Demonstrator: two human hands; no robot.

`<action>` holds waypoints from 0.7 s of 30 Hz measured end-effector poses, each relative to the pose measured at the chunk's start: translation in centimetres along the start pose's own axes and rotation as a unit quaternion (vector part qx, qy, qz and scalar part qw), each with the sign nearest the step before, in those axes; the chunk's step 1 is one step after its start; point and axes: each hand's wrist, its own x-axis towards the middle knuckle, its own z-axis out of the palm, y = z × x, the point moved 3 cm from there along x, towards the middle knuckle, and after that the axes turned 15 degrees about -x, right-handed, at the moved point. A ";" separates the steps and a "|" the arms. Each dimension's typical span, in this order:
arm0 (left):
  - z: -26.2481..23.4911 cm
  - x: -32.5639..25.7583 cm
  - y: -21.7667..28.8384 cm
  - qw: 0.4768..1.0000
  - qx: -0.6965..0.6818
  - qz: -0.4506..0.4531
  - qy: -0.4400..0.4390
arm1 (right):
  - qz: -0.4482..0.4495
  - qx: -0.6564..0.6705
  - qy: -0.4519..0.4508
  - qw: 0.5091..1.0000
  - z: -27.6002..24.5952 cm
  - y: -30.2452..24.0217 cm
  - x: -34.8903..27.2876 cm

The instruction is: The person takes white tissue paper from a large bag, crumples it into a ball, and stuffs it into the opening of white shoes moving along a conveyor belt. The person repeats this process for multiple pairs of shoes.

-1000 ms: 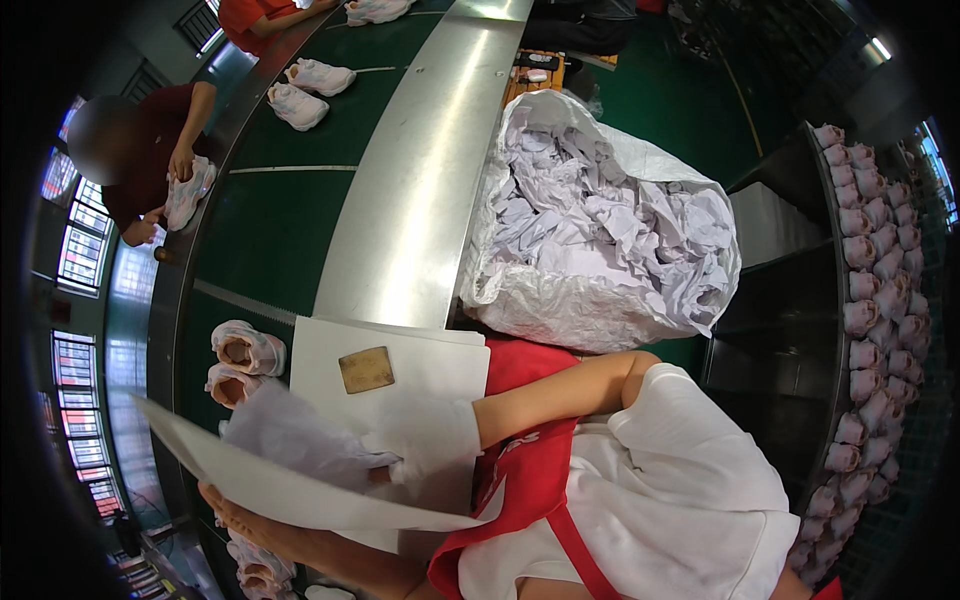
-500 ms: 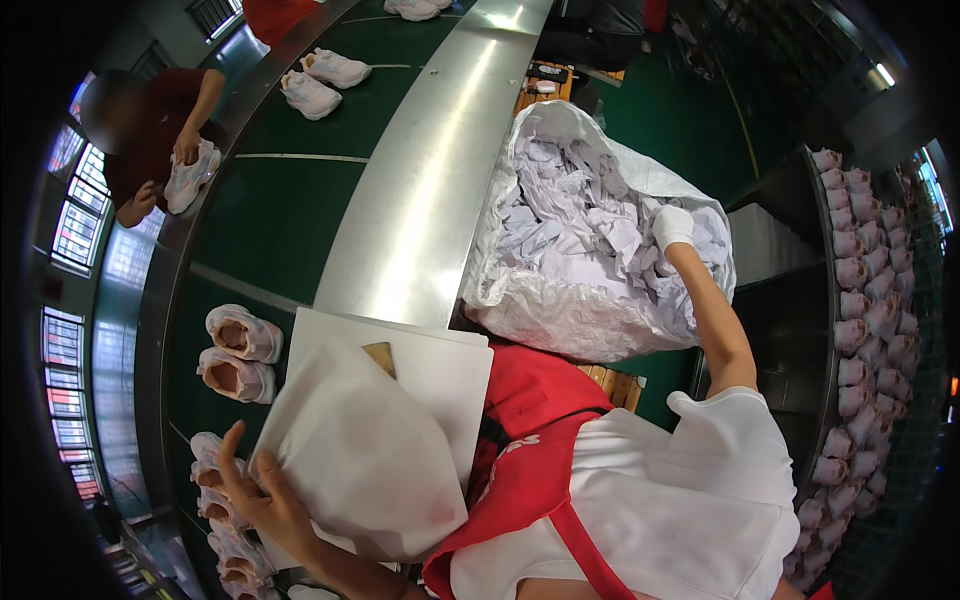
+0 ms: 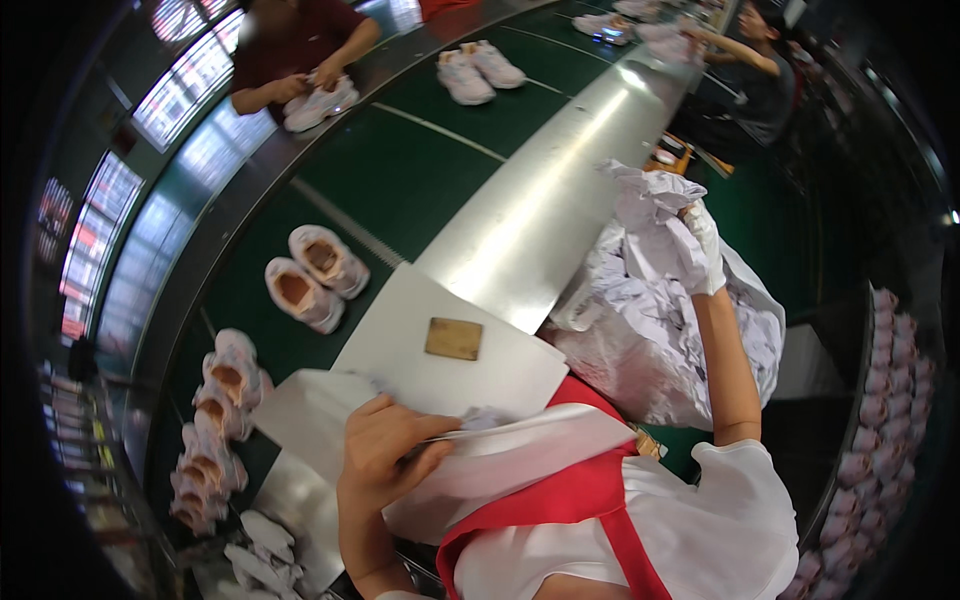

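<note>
My left hand is closed on the edge of a white sheet of paper, which bends up in front of my red apron. Under that hand lies a white board with a flat tan rectangular block on it. A small crumpled bit shows by the fingers. My right hand, in a white glove, grips a bunch of crumpled paper above a large white sack stuffed with more crumpled paper. The bunch partly hides the right fingertips.
Pairs of pale shoes stand on the green conveyor, beside a metal ledge. Crumpled white pieces lie at lower left. Racked shoes are at right. Across the belt a person handles a shoe; another person works farther off.
My right hand has risen out of the sack with crumpled paper. My left hand has moved right and gripped the sheet, uncovering the tan block. The whole view has turned.
</note>
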 end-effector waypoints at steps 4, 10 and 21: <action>0.6 0.9 3.0 0.997 0.016 0.058 0.048 | 0.058 0.357 -0.232 0.903 12.7 -6.5 -1.1; -1.4 -1.4 2.7 0.925 0.176 -0.029 0.335 | -0.196 0.270 -0.501 0.799 19.4 -17.5 -5.4; -3.3 -4.9 3.3 0.890 0.234 -0.150 0.362 | -0.182 0.095 -0.468 0.860 22.9 -15.5 -1.1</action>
